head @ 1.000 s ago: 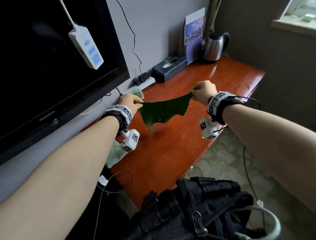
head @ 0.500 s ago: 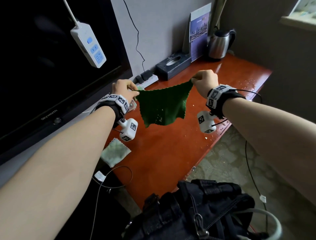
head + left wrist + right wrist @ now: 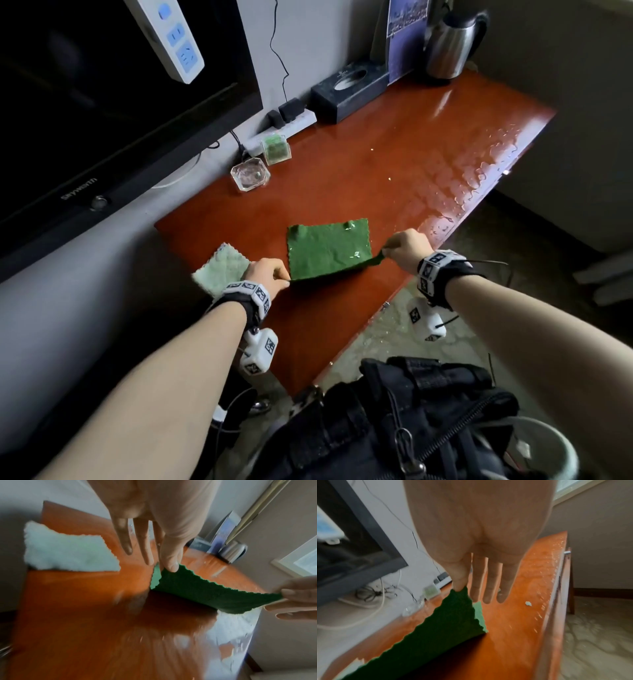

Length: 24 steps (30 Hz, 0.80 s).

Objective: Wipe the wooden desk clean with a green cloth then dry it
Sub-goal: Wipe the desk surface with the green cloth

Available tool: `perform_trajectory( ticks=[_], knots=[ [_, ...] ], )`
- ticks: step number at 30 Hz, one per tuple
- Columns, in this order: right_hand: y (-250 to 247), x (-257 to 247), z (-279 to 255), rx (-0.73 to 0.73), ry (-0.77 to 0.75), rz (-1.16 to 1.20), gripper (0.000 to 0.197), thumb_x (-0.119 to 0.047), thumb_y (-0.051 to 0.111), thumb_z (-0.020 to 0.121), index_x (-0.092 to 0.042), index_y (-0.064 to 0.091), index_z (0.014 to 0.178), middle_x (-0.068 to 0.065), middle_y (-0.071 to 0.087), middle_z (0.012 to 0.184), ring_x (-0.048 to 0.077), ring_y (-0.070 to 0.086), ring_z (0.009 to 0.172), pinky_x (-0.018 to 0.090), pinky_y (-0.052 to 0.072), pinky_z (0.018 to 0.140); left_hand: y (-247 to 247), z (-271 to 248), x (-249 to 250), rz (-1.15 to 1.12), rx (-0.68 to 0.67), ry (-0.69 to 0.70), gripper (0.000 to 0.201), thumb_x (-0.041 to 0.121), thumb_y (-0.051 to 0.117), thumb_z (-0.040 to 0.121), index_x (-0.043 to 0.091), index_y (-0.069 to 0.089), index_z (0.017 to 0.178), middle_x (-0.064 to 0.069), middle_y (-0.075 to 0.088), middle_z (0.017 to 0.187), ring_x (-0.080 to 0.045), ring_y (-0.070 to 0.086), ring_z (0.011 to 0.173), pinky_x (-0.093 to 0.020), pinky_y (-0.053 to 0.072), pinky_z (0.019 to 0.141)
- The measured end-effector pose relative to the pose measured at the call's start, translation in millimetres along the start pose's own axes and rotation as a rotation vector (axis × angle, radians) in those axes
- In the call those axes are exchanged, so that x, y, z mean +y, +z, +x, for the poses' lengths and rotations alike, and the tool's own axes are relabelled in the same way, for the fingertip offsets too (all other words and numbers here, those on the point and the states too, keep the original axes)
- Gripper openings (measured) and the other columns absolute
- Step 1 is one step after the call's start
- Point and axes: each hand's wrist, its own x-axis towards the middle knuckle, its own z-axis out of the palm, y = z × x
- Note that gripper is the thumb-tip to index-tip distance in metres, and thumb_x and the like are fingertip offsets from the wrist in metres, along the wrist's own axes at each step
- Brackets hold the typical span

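Both hands are on the cloth. The left hand [image 3: 265, 272] pinches the near left corner of the green cloth [image 3: 329, 248] between thumb and forefinger, and the right hand [image 3: 406, 245] pinches the near right corner the same way. The far half of the cloth lies flat on the wooden desk [image 3: 394, 164]; the near edge is lifted and pulled taut between the two pinches.

The left wrist view shows what the head view hides: the left thumb pressing the scalloped edge, the other fingers [image 3: 145, 547] hanging straight and free, and the cloth's paler underside by that corner. The right hand appears there too, at the frame's right edge, thumb on the fabric. The right wrist view shows three straight fingers [image 3: 489, 585] pointing down beside the pinch, and one small white scrap [image 3: 528, 603] on the desk. Only the head view shows both forearms reaching forward, backs of the hands up, a marker band on each wrist.

The count: two cloths, the green one and a pale folded cloth [image 3: 221, 270] just left of the left hand at the desk's near left corner. Two small clear containers [image 3: 250, 174] near the wall, one power strip [image 3: 284, 128] behind them, one dark tissue box [image 3: 349, 90], one steel kettle [image 3: 448, 44]. Water beads [image 3: 479, 171] glisten along the desk's right edge.
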Motion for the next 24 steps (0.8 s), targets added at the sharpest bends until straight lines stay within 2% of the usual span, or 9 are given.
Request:
perform_trajectory(
  ticks=[2, 5, 10, 14, 16, 18, 21, 24],
  knots=[
    [20, 12, -10, -0.067, 0.007, -0.031, 0.016, -0.017, 0.066, 0.084, -0.015, 0.076, 0.096, 0.006, 0.073, 0.095, 0.022, 0.063, 0.085, 0.027, 0.048, 0.081, 20, -11, -12, -0.007, -0.052, -0.024, 0.014, 0.012, 0.077, 0.078, 0.023, 0.070, 0.073, 0.005, 0.071, 0.081, -0.015, 0.066, 0.082, -0.022, 0.047, 0.072],
    [35, 22, -22, -0.088, 0.028, -0.021, 0.016, -0.018, 0.064, 0.085, -0.018, 0.076, 0.097, 0.002, 0.073, 0.094, 0.015, 0.058, 0.079, 0.021, 0.042, 0.071, 35, -18, -21, -0.019, -0.065, -0.023, 0.013, 0.011, 0.075, 0.081, 0.023, 0.072, 0.076, 0.003, 0.073, 0.086, -0.013, 0.065, 0.086, -0.020, 0.044, 0.075],
    [46, 29, -37, -0.147, 0.080, -0.037, 0.015, -0.018, 0.062, 0.089, -0.016, 0.074, 0.098, 0.003, 0.070, 0.092, 0.017, 0.059, 0.081, 0.024, 0.042, 0.069, 39, -18, -24, 0.085, -0.136, -0.027, 0.016, 0.017, 0.074, 0.084, 0.029, 0.068, 0.076, 0.006, 0.071, 0.089, -0.014, 0.066, 0.085, -0.024, 0.049, 0.072],
    [53, 35, -43, -0.188, 0.132, -0.025, 0.014, -0.016, 0.061, 0.089, -0.015, 0.073, 0.095, 0.003, 0.068, 0.088, 0.019, 0.061, 0.084, 0.025, 0.045, 0.070, 36, -15, -24, 0.155, -0.252, 0.033, 0.011, 0.021, 0.073, 0.085, 0.029, 0.071, 0.079, 0.013, 0.066, 0.085, -0.009, 0.064, 0.085, -0.020, 0.044, 0.069],
    [52, 36, -41, -0.188, 0.158, 0.024, 0.013, -0.014, 0.060, 0.089, -0.015, 0.073, 0.092, 0.003, 0.068, 0.084, 0.018, 0.061, 0.080, 0.023, 0.045, 0.064, 31, -9, -22, 0.149, -0.291, 0.040, 0.011, 0.021, 0.073, 0.083, 0.030, 0.071, 0.077, 0.013, 0.068, 0.087, -0.009, 0.064, 0.085, -0.021, 0.044, 0.068],
    [49, 35, -34, -0.158, 0.163, 0.089, 0.013, -0.013, 0.060, 0.089, -0.015, 0.072, 0.088, 0.002, 0.067, 0.078, 0.017, 0.061, 0.073, 0.024, 0.049, 0.061, 25, 2, -18, 0.107, -0.266, 0.011, 0.011, 0.020, 0.073, 0.081, 0.030, 0.071, 0.076, 0.010, 0.070, 0.089, -0.011, 0.063, 0.082, -0.021, 0.044, 0.067],
    [40, 32, -9, -0.069, 0.118, 0.146, 0.013, -0.014, 0.061, 0.089, -0.013, 0.073, 0.089, 0.004, 0.070, 0.077, 0.018, 0.063, 0.070, 0.034, 0.057, 0.072, 14, 24, -9, 0.045, -0.157, -0.035, 0.014, 0.020, 0.072, 0.081, 0.030, 0.068, 0.073, 0.009, 0.069, 0.084, -0.013, 0.062, 0.082, -0.021, 0.041, 0.066],
    [33, 26, 31, 0.007, 0.069, 0.189, 0.015, -0.016, 0.061, 0.090, -0.010, 0.074, 0.095, 0.004, 0.070, 0.077, 0.019, 0.062, 0.068, 0.037, 0.058, 0.073, 1, 54, 3, 0.001, -0.033, -0.066, 0.011, 0.020, 0.069, 0.084, 0.029, 0.070, 0.079, 0.009, 0.067, 0.082, -0.014, 0.060, 0.082, -0.022, 0.039, 0.069]
  ],
)
